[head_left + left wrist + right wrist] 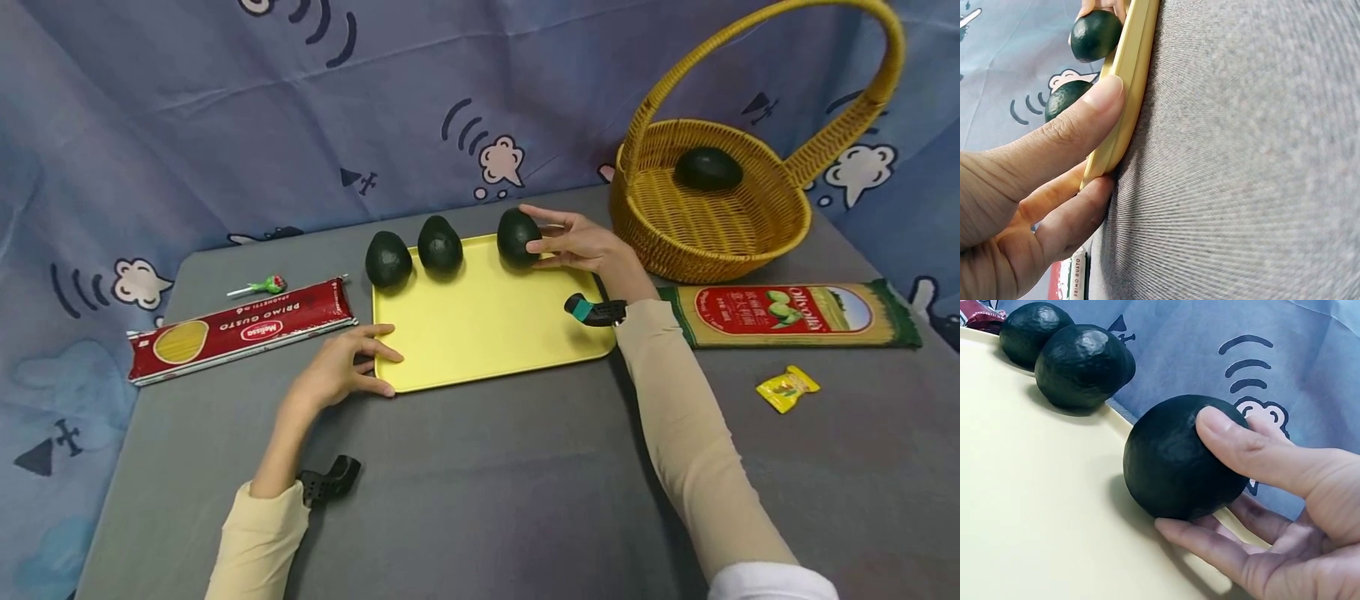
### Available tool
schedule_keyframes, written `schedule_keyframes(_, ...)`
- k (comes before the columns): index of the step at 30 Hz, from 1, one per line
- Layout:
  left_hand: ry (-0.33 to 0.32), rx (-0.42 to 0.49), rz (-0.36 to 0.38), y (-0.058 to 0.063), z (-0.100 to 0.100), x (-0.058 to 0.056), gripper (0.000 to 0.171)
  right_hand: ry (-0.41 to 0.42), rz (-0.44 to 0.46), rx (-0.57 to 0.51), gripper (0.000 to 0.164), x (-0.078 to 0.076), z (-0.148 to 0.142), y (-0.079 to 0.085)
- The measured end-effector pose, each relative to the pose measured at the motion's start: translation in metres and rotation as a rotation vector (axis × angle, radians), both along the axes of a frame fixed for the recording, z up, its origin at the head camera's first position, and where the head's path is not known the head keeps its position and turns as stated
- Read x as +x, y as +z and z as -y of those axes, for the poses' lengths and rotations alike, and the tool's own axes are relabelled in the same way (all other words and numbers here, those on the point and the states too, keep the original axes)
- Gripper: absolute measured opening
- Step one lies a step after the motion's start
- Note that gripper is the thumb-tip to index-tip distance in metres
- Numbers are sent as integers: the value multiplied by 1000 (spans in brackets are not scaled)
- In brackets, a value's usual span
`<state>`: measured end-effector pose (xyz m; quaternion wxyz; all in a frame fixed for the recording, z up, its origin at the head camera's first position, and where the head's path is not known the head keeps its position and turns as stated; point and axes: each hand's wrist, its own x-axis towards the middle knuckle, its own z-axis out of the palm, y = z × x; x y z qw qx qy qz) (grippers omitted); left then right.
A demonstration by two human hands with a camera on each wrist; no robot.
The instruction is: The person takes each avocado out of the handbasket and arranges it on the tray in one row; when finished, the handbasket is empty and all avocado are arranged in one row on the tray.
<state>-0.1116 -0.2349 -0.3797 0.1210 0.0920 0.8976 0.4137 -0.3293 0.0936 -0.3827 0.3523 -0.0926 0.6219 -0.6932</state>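
My right hand (576, 242) grips a dark green avocado (517, 238) at the back right of the yellow tray (480, 333). In the right wrist view the thumb lies over this avocado (1179, 462) and the fingers curl beneath it. At the tray's front left corner, my left hand (341, 367) holds the edge; the left wrist view has its thumb on the yellow rim (1124, 119) and its fingers around the corner. Two more avocados, one (440, 246) beside the other (388, 260), sit along the tray's back left edge.
A yellow wicker basket (667, 250) with a tall handle stands at the back right, an avocado (708, 168) inside. Below it lie a spaghetti pack (795, 315) and a yellow wrapped candy (787, 388). Left of the tray are a red spaghetti pack (240, 330) and a lollipop (258, 287).
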Motion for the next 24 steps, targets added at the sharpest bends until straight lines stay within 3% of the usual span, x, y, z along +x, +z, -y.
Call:
schedule_keyframes(9, -11, -3, -26, 0, 0, 2, 35, -18, 20, -12, 72, 2, 1, -1)
schedule_keyframes(16, -19, -9, -18, 0, -1, 3, 35, -8, -1, 13, 71, 5, 1, -1)
schedule_keyframes(24, -26, -2, -50, 0, -1, 3, 36, -53, -37, 36, 69, 5, 11, 0)
